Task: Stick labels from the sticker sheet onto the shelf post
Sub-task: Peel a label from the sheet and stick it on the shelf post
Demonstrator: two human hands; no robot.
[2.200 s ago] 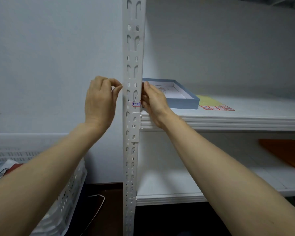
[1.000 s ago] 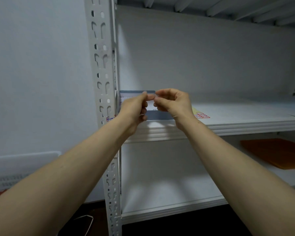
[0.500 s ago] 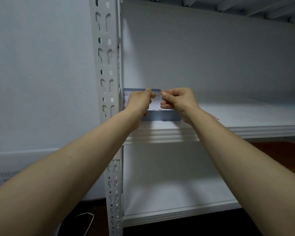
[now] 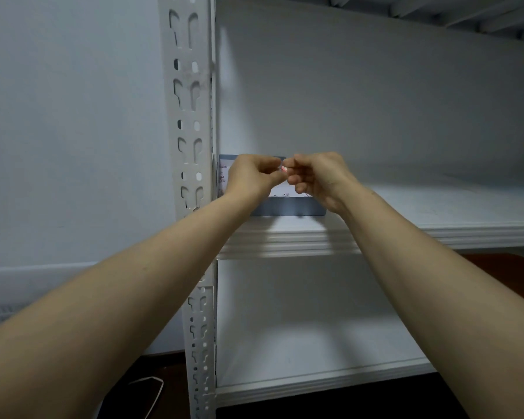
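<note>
The room is dim, with a cool grey-blue cast. A soft bright patch lies on the back panel (image 4: 360, 92) up and left of the left hand (image 4: 251, 178), just beside the shelf post (image 4: 188, 116). Below the right hand (image 4: 319, 176) the arms throw broad, soft shadows across the shelf edge (image 4: 285, 240) and the lower panel. The fingertips and the label (image 4: 284, 168) pinched between them are smeared to a pink blur. The post bows, and the forearms swell towards the bottom corners.

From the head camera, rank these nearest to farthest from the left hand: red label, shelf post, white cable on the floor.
1. Red label, pinched at the left hand's fingertips.
2. Shelf post, just to its left.
3. White cable, far below on the floor.
</note>
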